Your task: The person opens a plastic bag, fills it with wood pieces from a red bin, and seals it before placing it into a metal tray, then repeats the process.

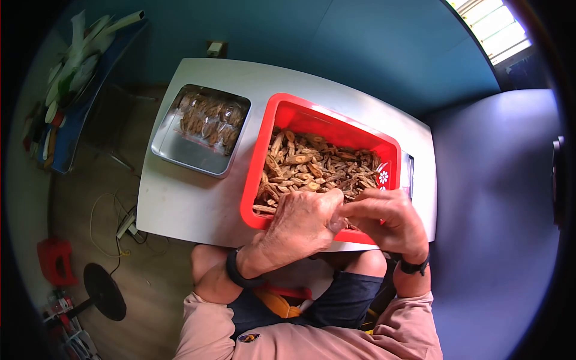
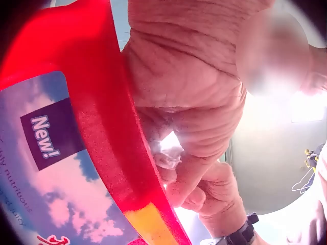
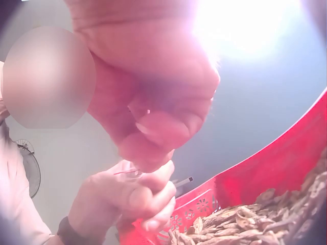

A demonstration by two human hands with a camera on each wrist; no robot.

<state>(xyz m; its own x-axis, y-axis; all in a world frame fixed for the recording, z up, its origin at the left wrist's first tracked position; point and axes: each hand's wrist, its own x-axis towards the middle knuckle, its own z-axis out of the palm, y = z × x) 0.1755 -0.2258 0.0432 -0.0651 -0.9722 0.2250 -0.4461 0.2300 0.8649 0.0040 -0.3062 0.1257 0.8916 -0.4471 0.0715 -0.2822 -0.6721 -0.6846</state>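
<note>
Over the near rim of a red plastic basket point(image 1: 255, 174), the two hands meet. The left hand point(image 1: 297, 225) pinches a small clear plastic bag point(image 2: 171, 156) with its fingertips and thumb. Opposite it, the right hand point(image 1: 393, 222) has its thumb and curled fingers at the same bag, whose thin red line shows in the right wrist view. Most of the bag is hidden by the fingers. Dried brown root slices point(image 1: 300, 162) fill the basket beneath and beyond the hands.
Left of the basket, a metal tin point(image 1: 191, 150) holds clear bags of slices point(image 1: 210, 117). Both containers stand on a white table point(image 1: 192, 207). A dark flat item point(image 1: 407, 174) lies beyond the basket's right side. Cables point(image 1: 123, 231) run across the floor at left.
</note>
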